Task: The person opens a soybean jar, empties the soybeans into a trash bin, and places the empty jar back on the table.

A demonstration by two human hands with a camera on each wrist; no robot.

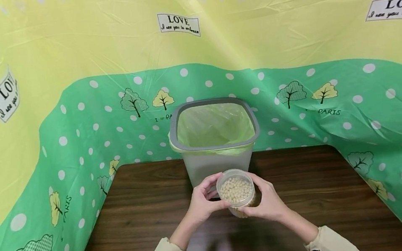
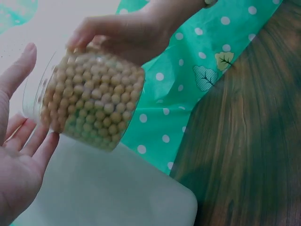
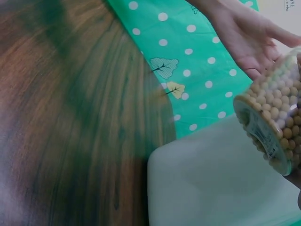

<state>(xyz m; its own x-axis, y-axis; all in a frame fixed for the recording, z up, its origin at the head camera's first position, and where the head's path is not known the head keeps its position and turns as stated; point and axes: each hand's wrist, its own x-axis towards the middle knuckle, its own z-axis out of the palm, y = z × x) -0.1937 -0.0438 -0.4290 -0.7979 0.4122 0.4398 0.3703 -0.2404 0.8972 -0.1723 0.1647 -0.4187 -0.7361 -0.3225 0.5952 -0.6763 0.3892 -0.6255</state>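
Note:
Both hands hold a clear, round plastic jar filled with small round beige beans, raised in front of the bin, its top tipped toward the head camera. My left hand has its thumb and fingers around the jar's upper end on the left. From the opposite side, my right hand grips the jar body, thumb at the near side. In the left wrist view, the left fingers touch the jar near its rim. The right wrist view shows the jar's base with markings on it.
A grey bin with a darker rim stands at the back of the dark wooden table, just beyond the jar. A pale green bag lines it. Printed green and yellow cloth hangs behind and along both sides.

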